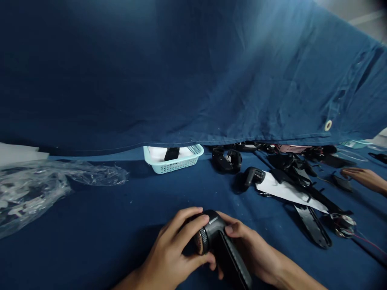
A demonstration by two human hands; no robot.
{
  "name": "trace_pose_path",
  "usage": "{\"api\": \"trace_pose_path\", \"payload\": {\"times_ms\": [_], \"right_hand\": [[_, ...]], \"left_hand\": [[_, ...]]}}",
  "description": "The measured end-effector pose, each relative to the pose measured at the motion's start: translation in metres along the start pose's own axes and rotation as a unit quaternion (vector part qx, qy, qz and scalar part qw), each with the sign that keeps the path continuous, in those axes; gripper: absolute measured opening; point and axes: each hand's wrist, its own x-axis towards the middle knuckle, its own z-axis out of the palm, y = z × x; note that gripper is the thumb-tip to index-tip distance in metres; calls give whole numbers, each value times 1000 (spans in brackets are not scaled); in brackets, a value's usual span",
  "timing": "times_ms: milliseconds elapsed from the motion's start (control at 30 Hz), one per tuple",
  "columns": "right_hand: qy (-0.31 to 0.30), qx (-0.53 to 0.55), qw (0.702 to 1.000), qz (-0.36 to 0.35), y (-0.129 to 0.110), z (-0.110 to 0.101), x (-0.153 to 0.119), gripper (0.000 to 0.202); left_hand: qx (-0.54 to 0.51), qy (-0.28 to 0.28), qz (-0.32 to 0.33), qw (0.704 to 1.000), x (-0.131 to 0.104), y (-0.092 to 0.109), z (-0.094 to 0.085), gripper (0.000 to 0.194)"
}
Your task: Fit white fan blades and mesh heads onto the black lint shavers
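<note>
A black fabric shaver (227,246) with a round head, a ridged ring and a perforated metal face is between my hands, low in the middle of the view. Its handle slants down to the right. My left hand (172,245) is closed around the round head, with fingers over the top and the thumb below. My right hand (254,245) grips the neck and handle from the right, thumb on the near side of the neck. Part of its fingers is hidden behind the handle. Small pale lettering shows on the head's top, too small to read.
A light blue basket (175,166) holds a black part. Clear plastic bags (39,189) lie left. To the right are black housing parts (225,160), a white sheet (287,189) and a wired motor (343,223). Another person's hand (363,177) reaches in. A blue cloth (181,72) hangs behind.
</note>
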Motion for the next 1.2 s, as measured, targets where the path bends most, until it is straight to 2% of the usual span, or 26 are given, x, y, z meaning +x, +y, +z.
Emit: {"api": "trace_pose_path", "payload": {"times_ms": [233,467,633,833,1067,1200], "right_hand": [[25,-18,999,5,-2,-2,-1,51],[0,-42,999,-7,-10,-2,-7,59],[4,-104,994,-21,-16,4,-8,61],[-9,-153,986,-60,-20,9,-5,55],[21,-167,984,-50,-16,6,-10,46],[44,-170,984,-36,-15,7,-12,48]], "left_hand": [[26,-3,-10,1000,3,2,-1,54],[-17,13,-77,997,4,0,0,58],[-23,7,-68,997,3,-1,-1,61],[-13,8,-24,1000,1,0,-3,57],[-10,1,-4,1000,-1,3,-2,56],[7,-3,7,1000,-2,5,-4,55]]}}
